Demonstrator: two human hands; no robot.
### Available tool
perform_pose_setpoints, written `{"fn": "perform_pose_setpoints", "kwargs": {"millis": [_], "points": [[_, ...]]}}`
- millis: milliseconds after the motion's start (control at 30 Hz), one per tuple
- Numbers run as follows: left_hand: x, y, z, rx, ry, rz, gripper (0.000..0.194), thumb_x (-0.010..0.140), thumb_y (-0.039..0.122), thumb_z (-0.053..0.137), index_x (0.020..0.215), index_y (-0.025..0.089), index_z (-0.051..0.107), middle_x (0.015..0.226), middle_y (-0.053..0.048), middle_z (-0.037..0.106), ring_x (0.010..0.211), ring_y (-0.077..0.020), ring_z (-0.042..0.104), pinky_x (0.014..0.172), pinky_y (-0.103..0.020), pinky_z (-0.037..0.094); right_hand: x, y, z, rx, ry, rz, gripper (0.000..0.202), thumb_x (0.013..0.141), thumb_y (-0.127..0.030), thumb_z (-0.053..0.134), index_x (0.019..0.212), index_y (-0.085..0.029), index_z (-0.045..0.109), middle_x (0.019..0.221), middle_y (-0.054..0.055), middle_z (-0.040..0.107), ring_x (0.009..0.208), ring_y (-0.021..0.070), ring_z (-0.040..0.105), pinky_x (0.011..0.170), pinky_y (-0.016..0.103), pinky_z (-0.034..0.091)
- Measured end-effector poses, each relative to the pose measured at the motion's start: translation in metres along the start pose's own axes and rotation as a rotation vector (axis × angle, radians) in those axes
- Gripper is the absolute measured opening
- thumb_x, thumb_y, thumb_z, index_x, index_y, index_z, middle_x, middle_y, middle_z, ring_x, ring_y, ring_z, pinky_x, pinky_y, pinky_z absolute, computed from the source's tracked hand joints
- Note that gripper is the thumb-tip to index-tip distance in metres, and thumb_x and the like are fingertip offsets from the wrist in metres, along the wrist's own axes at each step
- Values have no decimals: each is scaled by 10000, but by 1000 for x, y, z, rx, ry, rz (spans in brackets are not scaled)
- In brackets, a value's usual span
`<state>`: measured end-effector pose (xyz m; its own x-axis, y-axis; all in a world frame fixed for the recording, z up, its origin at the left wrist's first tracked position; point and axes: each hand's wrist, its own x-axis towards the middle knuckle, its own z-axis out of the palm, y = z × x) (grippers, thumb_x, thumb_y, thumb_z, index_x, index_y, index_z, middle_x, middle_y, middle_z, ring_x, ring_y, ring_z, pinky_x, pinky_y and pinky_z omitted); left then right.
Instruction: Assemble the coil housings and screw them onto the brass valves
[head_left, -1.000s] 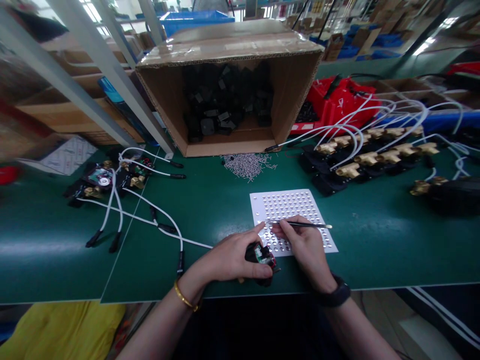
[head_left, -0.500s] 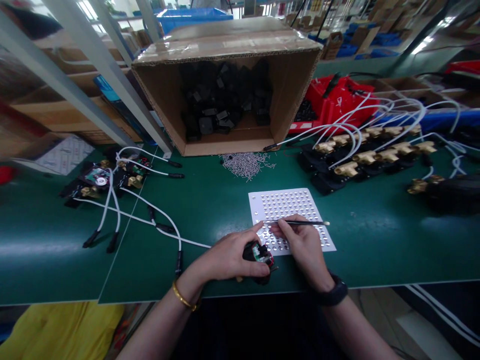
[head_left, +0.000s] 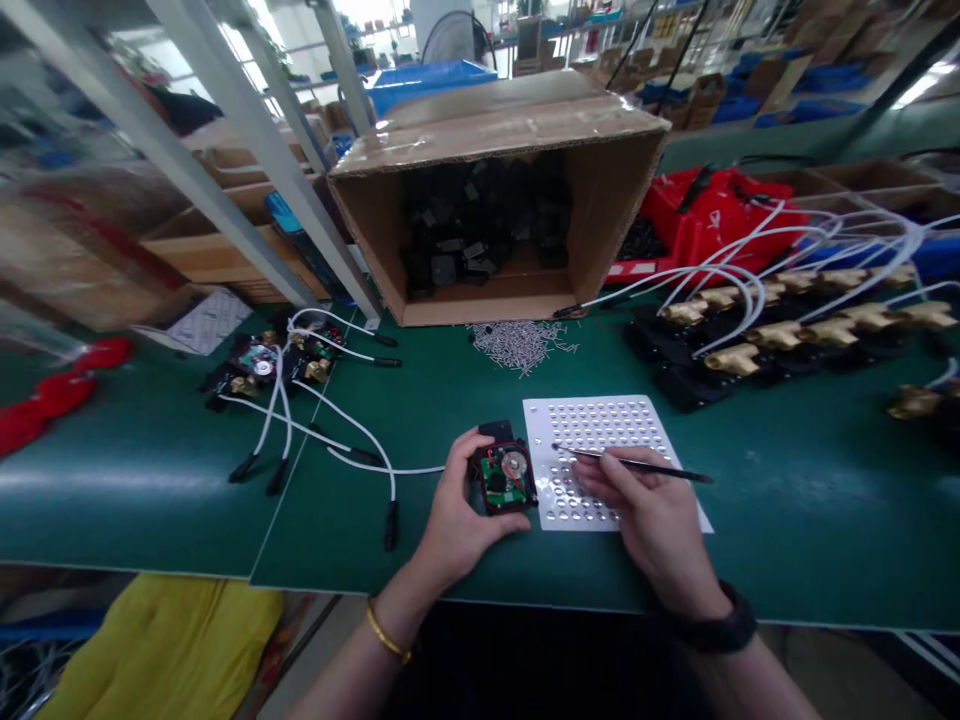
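Near the counter's point(head_left: 150, 490) front edge, your left hand point(head_left: 457, 510) grips the circuit module point(head_left: 501, 477); at 3 o'clock, your right hand point(head_left: 649, 505) pinches tweezers point(head_left: 634, 463) over the perforated tray point(head_left: 600, 430).

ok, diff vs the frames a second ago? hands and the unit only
The left hand has turned the black unit up, so its green board faces the camera beside the white sheet, no longer tucked under both hands. The right hand has drawn back toward the sheet's right side, and the tip of its thin tool now rests on the sheet. Both grips are unchanged.
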<state>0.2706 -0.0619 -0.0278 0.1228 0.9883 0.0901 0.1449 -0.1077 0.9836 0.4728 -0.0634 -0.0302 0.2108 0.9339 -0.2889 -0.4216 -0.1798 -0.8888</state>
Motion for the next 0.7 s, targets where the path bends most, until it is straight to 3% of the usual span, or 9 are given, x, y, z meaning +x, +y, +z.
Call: {"fn": "perform_pose_setpoints", "kwargs": {"millis": [133, 233, 367, 700], "points": [[-2, -11, 11, -50, 98, -10, 783, 529, 262, 820, 1179, 227, 384, 1227, -86, 446, 1164, -281, 448, 1029, -449, 311, -15, -16, 18, 210, -157, 161, 206, 675, -297, 755, 773, -206, 598, 802, 43, 701, 834, 214, 654, 745, 310, 518], [-4, -14, 14, -27, 113, -12, 777, 534, 223, 816, 1181, 231, 386, 1238, -84, 448, 1167, -281, 448, 1035, -446, 308, -25, -17, 34, 179, -228, 132, 160, 680, -292, 750, 731, -193, 635, 820, 29, 692, 834, 168, 627, 812, 272, 463], [-5, -13, 14, -38, 114, -11, 779, 528, 198, 818, 1178, 230, 390, 1223, -81, 470, 1152, -277, 467, 1032, -452, 315, -27, -10, 45, 102, -193, 79, 164, 662, -298, 760, 733, -200, 649, 816, 18, 688, 836, 161, 595, 818, 276, 416], [-3, -12, 14, -48, 129, -10, 784, 522, 183, 823, 1177, 244, 396, 1227, -67, 473, 1151, -261, 471, 1026, -441, 329, -23, -7, 48, 35, -159, 47, 197, 641, -318, 766, 740, -193, 652, 857, 53, 690, 866, 215, 577, 877, 379, 369]]}}
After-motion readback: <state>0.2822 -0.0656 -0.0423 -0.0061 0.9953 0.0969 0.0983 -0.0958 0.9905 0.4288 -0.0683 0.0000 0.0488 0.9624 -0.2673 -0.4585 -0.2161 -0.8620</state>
